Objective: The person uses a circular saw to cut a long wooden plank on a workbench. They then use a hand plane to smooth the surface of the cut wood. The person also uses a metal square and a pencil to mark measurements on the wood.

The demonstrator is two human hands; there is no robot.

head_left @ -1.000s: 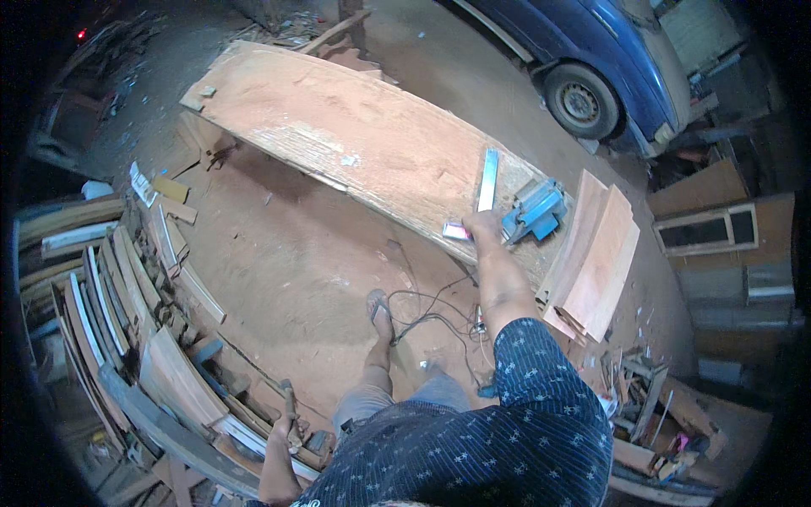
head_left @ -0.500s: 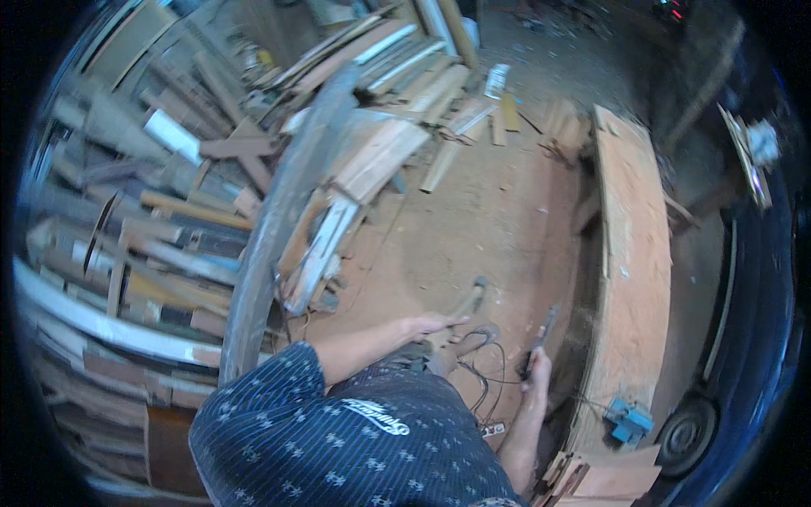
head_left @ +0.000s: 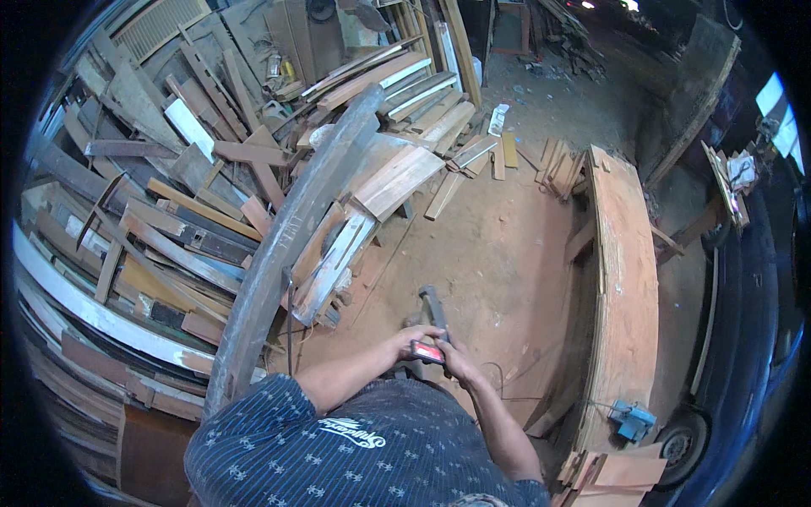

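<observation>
My left hand (head_left: 412, 340) and my right hand (head_left: 459, 363) are closed close together at the bottom middle, around a long grey hammer-like tool (head_left: 432, 301) and a red-and-black handled tool (head_left: 427, 351). The grey tool points away from my body; where the two tools overlap, the fingers partly hide them. To the right of my hands runs a long plywood board (head_left: 625, 270) on wooden supports. A blue power tool (head_left: 632, 418) sits on its near end, beside stacked thin boards (head_left: 612, 473).
Piled timber (head_left: 144, 262) fills the left side, with a long dark beam (head_left: 283, 232) across its front edge. Dirt floor (head_left: 498, 253) lies between pile and board. A dark blue vehicle (head_left: 752, 304) stands at the right, and an upright panel (head_left: 693, 101) at the back right.
The view has swung toward the timber pile. My right hand has left the board with a tool, and both hands have come together before my body with the tools.
</observation>
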